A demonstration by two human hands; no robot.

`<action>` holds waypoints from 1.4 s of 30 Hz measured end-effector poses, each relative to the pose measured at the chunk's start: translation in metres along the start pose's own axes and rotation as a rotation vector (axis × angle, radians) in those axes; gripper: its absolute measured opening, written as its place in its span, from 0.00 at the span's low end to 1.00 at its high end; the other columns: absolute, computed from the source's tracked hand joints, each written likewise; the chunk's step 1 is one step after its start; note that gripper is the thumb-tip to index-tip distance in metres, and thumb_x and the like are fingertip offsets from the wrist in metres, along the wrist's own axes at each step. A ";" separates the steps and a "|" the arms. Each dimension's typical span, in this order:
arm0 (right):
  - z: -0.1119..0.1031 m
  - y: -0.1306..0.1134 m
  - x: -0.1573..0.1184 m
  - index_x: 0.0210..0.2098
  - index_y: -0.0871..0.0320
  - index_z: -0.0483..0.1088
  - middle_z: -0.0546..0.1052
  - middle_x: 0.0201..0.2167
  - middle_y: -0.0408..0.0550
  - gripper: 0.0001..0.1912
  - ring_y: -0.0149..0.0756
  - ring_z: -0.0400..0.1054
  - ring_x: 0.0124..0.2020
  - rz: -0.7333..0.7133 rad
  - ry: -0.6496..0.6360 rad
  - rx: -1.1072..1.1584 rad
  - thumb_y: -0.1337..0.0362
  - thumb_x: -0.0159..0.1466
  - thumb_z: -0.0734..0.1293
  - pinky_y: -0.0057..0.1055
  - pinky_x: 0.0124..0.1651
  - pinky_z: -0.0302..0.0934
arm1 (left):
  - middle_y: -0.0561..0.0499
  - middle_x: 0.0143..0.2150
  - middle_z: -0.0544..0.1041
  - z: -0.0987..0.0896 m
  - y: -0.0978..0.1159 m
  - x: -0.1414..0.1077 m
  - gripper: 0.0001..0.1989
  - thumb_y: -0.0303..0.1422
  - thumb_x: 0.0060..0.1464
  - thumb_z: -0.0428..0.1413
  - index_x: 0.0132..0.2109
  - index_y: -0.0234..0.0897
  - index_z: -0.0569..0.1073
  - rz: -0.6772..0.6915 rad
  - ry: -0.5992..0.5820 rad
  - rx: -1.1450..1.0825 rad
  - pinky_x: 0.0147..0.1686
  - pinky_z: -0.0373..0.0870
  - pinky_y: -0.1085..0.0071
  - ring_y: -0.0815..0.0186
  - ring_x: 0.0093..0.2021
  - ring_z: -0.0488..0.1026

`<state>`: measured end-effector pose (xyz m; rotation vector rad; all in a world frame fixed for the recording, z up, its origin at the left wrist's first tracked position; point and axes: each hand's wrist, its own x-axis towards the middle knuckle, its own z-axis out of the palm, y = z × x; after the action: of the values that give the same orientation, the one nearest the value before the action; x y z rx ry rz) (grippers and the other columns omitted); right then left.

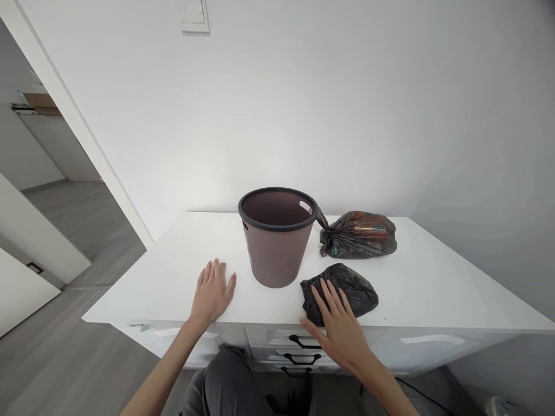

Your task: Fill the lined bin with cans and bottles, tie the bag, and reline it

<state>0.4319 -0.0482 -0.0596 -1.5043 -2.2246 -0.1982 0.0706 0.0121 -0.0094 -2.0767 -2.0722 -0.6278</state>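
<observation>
A brown bin [277, 254] with a dark rim stands upright on the white tabletop, its inside dark. To its left, my left hand [212, 293] lies flat on the table, fingers spread, holding nothing. My right hand [336, 320] rests with spread fingers on a crumpled black plastic bag [358, 292] near the front edge, right of the bin. Behind that bag lies a knotted, filled black bag [366, 234], with red and green items showing through. Its knotted end is beside the bin.
The white table [433, 289] stands against a wall with a switch [195, 16]. Drawers with black handles [303, 359] are below its front edge, near my legs. A doorway opens at the left, and a side wall rises at the right.
</observation>
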 end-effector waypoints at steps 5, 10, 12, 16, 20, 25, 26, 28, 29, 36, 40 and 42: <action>-0.004 -0.014 -0.007 0.80 0.56 0.42 0.45 0.80 0.57 0.53 0.60 0.42 0.79 -0.062 -0.021 0.021 0.33 0.68 0.62 0.60 0.76 0.44 | 0.30 0.72 0.66 0.001 0.000 -0.001 0.30 0.48 0.69 0.44 0.65 0.31 0.69 0.016 0.024 -0.019 0.70 0.59 0.41 0.41 0.76 0.57; -0.001 -0.030 -0.013 0.80 0.55 0.39 0.42 0.80 0.57 0.57 0.62 0.40 0.79 -0.043 -0.016 0.002 0.42 0.64 0.71 0.61 0.76 0.44 | 0.31 0.72 0.66 0.002 0.000 -0.002 0.30 0.48 0.69 0.44 0.65 0.31 0.69 0.024 0.032 -0.007 0.70 0.60 0.42 0.41 0.76 0.58; 0.001 -0.036 -0.014 0.80 0.54 0.38 0.42 0.80 0.56 0.53 0.62 0.41 0.79 -0.023 0.004 -0.010 0.48 0.67 0.69 0.61 0.75 0.46 | 0.30 0.72 0.66 0.002 0.000 -0.002 0.30 0.48 0.69 0.43 0.65 0.29 0.69 0.025 0.024 0.000 0.70 0.59 0.42 0.41 0.76 0.57; 0.002 -0.043 -0.016 0.80 0.53 0.36 0.43 0.80 0.54 0.47 0.59 0.44 0.79 -0.014 0.026 -0.022 0.63 0.69 0.64 0.59 0.75 0.49 | 0.31 0.72 0.66 0.004 -0.001 -0.002 0.29 0.48 0.69 0.43 0.64 0.31 0.69 0.030 0.040 -0.005 0.71 0.58 0.42 0.41 0.76 0.57; -0.005 -0.044 -0.020 0.80 0.52 0.42 0.45 0.80 0.51 0.51 0.54 0.43 0.79 -0.022 -0.042 0.010 0.77 0.60 0.61 0.58 0.76 0.50 | 0.33 0.72 0.67 0.006 -0.001 -0.006 0.28 0.47 0.69 0.44 0.64 0.32 0.68 0.019 0.048 -0.025 0.71 0.57 0.43 0.42 0.75 0.59; -0.056 -0.048 -0.015 0.75 0.54 0.60 0.66 0.72 0.52 0.40 0.49 0.60 0.73 0.048 -0.207 0.396 0.75 0.64 0.58 0.53 0.75 0.53 | 0.33 0.67 0.72 -0.010 0.018 -0.027 0.25 0.45 0.68 0.47 0.63 0.34 0.68 0.060 0.129 -0.191 0.68 0.63 0.42 0.43 0.70 0.66; -0.074 -0.051 -0.012 0.73 0.54 0.63 0.71 0.69 0.53 0.35 0.50 0.64 0.71 0.087 -0.238 0.533 0.72 0.68 0.57 0.53 0.74 0.55 | 0.34 0.65 0.73 -0.018 0.026 -0.034 0.24 0.45 0.68 0.48 0.63 0.35 0.68 0.095 0.147 -0.261 0.66 0.66 0.44 0.45 0.68 0.69; -0.110 -0.057 -0.007 0.71 0.56 0.67 0.76 0.64 0.55 0.28 0.53 0.66 0.69 0.211 -0.294 0.817 0.60 0.75 0.56 0.53 0.71 0.59 | 0.38 0.64 0.75 -0.037 0.045 -0.052 0.20 0.43 0.70 0.49 0.62 0.39 0.69 0.174 0.148 -0.420 0.64 0.69 0.47 0.49 0.65 0.72; -0.126 -0.060 -0.005 0.70 0.57 0.68 0.76 0.64 0.55 0.28 0.53 0.65 0.70 0.287 -0.320 0.938 0.53 0.76 0.56 0.53 0.72 0.58 | 0.39 0.63 0.76 -0.048 0.056 -0.061 0.19 0.42 0.70 0.50 0.62 0.41 0.69 0.212 0.113 -0.501 0.64 0.70 0.49 0.50 0.65 0.72; -0.154 -0.065 -0.013 0.71 0.53 0.66 0.67 0.71 0.49 0.40 0.52 0.58 0.74 0.634 -0.257 1.329 0.36 0.69 0.63 0.54 0.72 0.58 | 0.47 0.53 0.80 -0.123 0.113 -0.093 0.19 0.49 0.71 0.47 0.58 0.47 0.74 0.226 -0.523 -0.891 0.54 0.74 0.64 0.58 0.54 0.76; -0.154 -0.065 -0.009 0.70 0.53 0.66 0.69 0.71 0.52 0.39 0.51 0.63 0.71 0.621 -0.164 1.366 0.36 0.69 0.63 0.51 0.70 0.62 | 0.52 0.34 0.71 -0.141 0.126 -0.092 0.21 0.51 0.68 0.51 0.34 0.40 0.72 0.150 -0.512 -0.833 0.37 0.67 0.71 0.64 0.36 0.68; -0.158 -0.068 -0.007 0.71 0.51 0.65 0.70 0.70 0.52 0.39 0.50 0.65 0.70 0.609 -0.086 1.369 0.37 0.68 0.66 0.49 0.70 0.63 | 0.54 0.31 0.64 -0.145 0.128 -0.091 0.23 0.51 0.69 0.51 0.31 0.39 0.66 0.114 -0.464 -0.858 0.34 0.62 0.71 0.66 0.33 0.62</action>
<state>0.4168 -0.1374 0.0869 -1.1793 -1.1945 1.2904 0.1720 -0.1324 0.1105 -3.0136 -2.0852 -1.2951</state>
